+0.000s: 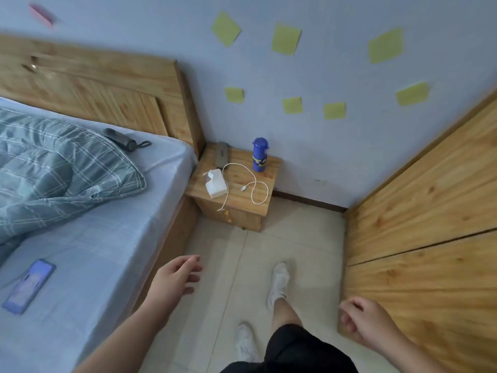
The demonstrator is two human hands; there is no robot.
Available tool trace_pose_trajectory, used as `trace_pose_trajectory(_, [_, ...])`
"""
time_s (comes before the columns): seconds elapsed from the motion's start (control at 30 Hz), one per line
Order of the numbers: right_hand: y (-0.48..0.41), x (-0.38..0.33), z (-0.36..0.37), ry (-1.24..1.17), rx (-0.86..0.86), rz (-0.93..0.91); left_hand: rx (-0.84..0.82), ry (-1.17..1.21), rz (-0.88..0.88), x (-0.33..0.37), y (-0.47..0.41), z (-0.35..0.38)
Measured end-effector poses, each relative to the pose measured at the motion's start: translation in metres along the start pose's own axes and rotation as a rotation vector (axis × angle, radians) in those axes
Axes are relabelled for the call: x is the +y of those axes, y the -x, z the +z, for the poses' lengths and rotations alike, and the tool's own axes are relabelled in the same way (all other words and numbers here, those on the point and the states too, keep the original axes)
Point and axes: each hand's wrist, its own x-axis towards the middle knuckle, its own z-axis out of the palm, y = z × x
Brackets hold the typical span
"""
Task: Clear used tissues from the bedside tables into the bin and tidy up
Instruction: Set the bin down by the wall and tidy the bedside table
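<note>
At the bottom of the frame, black shorts (290,351) and 2 white shoes (279,281) stand on pale floor tiles (304,246), one foot stepping ahead. The left hand (174,278), lower centre-left, is empty with fingers spread apart and reaching forward. The right hand (363,321), lower right, is empty too, its fingers loosely curled but not clamped on anything.

The task's thing sits at frame centre: a small wooden table (266,168) wedged between the bed (107,238) and the wall. On its left part lies a white tissue pack (215,184) with a tissue pulled up at the top; whether any loose used tissues lie there I cannot tell. A white cable (252,184) loops across the top and droops over the front edge, touching the pack's right side. A blue bottle (259,154) stands upright at the back right, and a grey flat object (222,154) lies at the back left. No bin is in view.

The step in hand looks like the approach to the table. To do it well, close in first, then pick up only crumpled paper with the left hand, lifting straight up so the cable is not dragged and the bottle is not knocked. A phone (28,286) lies on the bed at lower left, and a dark bottle (119,140) lies near the pillow.
</note>
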Motion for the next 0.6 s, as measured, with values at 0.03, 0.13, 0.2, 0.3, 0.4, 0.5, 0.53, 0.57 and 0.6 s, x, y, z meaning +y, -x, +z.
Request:
trace_pose_trajectory(0.03, [-0.015, -0.011, -0.002, 0.005, -0.006, 0.005, 0.002, -0.005, 0.002, 0.01, -0.014, 0.005])
trace_pose_trajectory(0.13, [-0.066, -0.05, -0.009, 0.025, -0.035, -0.015, 0.023, -0.016, -0.024, 0.035, -0.049, 0.02])
trace_pose_trajectory(0.2, [-0.1, -0.081, -0.015, 0.05, -0.058, -0.037, 0.05, -0.004, -0.056, 0.045, -0.066, 0.028])
trace_pose_trajectory(0.3, [-0.141, -0.138, -0.022, 0.079, -0.093, -0.073, 0.096, 0.029, -0.102, 0.053, -0.08, 0.029])
trace_pose_trajectory(0.4, [-0.177, -0.204, -0.028, 0.111, -0.121, -0.127, 0.151, 0.059, -0.171, 0.052, -0.091, 0.021])
trace_pose_trajectory(0.5, [-0.201, -0.269, -0.024, 0.145, -0.124, -0.179, 0.193, 0.135, -0.243, 0.048, -0.104, 0.011])
trace_pose_trajectory(0.53, [-0.208, -0.288, -0.02, 0.145, -0.119, -0.19, 0.204, 0.154, -0.261, 0.048, -0.11, 0.007])
trace_pose_trajectory(0.57, [-0.215, -0.306, -0.016, 0.14, -0.11, -0.198, 0.214, 0.167, -0.276, 0.048, -0.118, 0.003])
trace_pose_trajectory(0.6, [-0.221, -0.322, -0.01, 0.133, -0.104, -0.205, 0.222, 0.173, -0.288, 0.049, -0.127, -0.001])
